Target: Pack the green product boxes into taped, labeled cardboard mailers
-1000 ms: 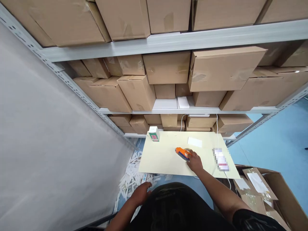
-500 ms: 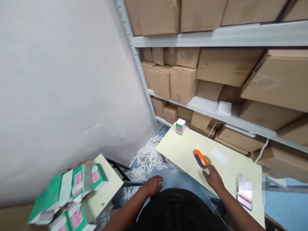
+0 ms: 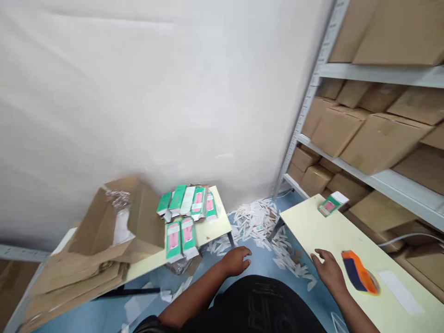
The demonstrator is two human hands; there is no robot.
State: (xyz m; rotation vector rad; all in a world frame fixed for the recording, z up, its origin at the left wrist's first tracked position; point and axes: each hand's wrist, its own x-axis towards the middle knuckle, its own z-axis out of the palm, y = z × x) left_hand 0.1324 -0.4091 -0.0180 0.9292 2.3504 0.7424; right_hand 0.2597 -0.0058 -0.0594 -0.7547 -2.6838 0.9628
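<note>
My left hand (image 3: 237, 261) hangs over the floor between two tables, fingers loosely bent and apart, with nothing in it. Over the near edge of the right table (image 3: 308, 226), my right hand (image 3: 329, 272) has its thumb and fingers spread and is also bare. Just right of that hand lies an orange and dark blue tape dispenser (image 3: 359, 272) with a roll of tape. Beside the dispenser is a white strip (image 3: 400, 290). A green, white and pink small box (image 3: 331, 204) stands at the table's far corner.
On the left table (image 3: 215, 226) lie several green and pink cartons (image 3: 180, 199). An open cardboard box (image 3: 138, 217) and flattened cardboard (image 3: 76, 277) are farther left. White scraps (image 3: 255, 219) cover the floor. Shelving (image 3: 374, 71) with brown boxes stands at right.
The view has swung left, showing more of the left table and the cardboard box. My right hand has come away from the tape dispenser, which stays on the table. The phone is out of view.
</note>
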